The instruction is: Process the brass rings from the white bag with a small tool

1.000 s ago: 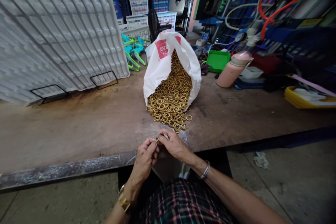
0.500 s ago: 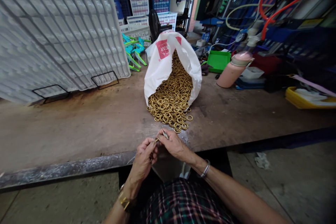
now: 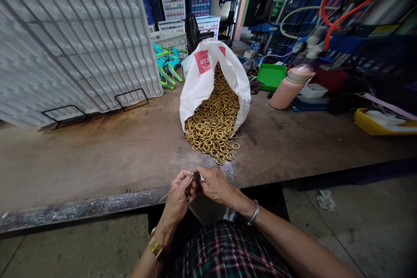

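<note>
My left hand (image 3: pixel 180 189) is closed at the table's front edge, with brass rings pinched between thumb and fingers; how many is hidden. Against it works my right hand (image 3: pixel 215 184), its fingers wrapped round a small pale tool (image 3: pixel 202 178) whose kind does not show. A dark bit lies where the two hands meet. Just beyond them a pile of brass rings (image 3: pixel 208 134) spills out of a white plastic bag (image 3: pixel 195 91) with red print. The bag lies open towards me.
White ribbed trays (image 3: pixel 81 39) stand on end at the left in black wire holders. Green and turquoise plastic pieces (image 3: pixel 167 65) lie behind the bag. To the right are a green tray (image 3: pixel 272 77), a pink bottle (image 3: pixel 289 89) and a yellow tray (image 3: pixel 384 124). Crates are stacked behind.
My right hand has turned and dropped slightly, and the tool tip now meets the ring at my left fingertips. A dark bit shows between the hands. The pile and bag are unchanged.
</note>
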Tool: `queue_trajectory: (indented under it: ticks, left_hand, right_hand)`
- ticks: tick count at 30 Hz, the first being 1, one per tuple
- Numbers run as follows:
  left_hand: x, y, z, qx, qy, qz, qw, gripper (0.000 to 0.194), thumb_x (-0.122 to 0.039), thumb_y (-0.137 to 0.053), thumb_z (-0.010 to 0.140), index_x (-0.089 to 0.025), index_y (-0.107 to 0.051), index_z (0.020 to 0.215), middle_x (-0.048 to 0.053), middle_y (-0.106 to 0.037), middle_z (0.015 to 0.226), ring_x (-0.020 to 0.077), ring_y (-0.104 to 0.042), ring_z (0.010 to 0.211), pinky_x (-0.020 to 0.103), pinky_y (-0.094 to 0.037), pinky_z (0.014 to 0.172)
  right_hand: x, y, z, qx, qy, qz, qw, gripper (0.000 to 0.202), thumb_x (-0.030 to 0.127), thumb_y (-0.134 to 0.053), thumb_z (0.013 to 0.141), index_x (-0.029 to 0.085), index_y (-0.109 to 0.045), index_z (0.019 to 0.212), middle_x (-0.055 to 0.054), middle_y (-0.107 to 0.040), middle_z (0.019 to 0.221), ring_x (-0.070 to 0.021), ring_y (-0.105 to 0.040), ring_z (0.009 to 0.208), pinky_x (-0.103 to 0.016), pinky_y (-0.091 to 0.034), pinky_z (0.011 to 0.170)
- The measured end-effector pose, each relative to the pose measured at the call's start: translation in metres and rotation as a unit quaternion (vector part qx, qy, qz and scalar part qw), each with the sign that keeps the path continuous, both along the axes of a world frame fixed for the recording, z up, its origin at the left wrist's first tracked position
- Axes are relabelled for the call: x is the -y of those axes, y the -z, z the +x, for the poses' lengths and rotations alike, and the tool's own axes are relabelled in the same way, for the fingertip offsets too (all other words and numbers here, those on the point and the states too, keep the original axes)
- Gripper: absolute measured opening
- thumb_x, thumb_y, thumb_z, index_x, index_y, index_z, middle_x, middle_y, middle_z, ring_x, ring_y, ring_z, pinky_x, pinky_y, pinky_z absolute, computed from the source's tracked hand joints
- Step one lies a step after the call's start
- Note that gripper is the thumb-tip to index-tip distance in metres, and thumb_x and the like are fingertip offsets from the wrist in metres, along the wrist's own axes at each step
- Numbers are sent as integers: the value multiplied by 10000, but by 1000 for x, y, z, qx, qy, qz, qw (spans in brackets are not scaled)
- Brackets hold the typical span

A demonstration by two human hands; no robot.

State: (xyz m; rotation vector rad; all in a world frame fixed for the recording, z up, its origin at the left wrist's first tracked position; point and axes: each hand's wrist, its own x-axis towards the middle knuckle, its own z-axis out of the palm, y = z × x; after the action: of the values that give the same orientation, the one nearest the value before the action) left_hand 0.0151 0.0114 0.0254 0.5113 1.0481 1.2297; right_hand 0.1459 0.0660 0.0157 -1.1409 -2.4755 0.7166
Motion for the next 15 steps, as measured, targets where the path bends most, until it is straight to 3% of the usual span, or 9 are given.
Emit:
queue_trajectory:
  ticks: [7, 15]
  left_hand:
    - [0, 1, 1, -33, -5, 10, 999, 244, -380, -599, 742, -180, -462, 720, -67, -477, 527, 42, -369, 418, 159, -231, 396]
    - [7, 10, 1, -108, -23, 21, 994, 287, -434, -584, 752, -175, -473, 697, -66, -469, 543, 38, -358, 428, 158, -249, 408]
  right_hand:
    - [1, 1, 0, 29, -17, 16, 999, 232, 89, -415, 675, 166, -520, 868, -14, -566, 678, -128, -437, 585, -249, -231, 557]
    - [-4, -10, -5, 94, -27, -12, 995, 215, 114, -416, 718, 149, -537, 892, -57, -628, 720, -132, -488, 571, -262, -227, 530]
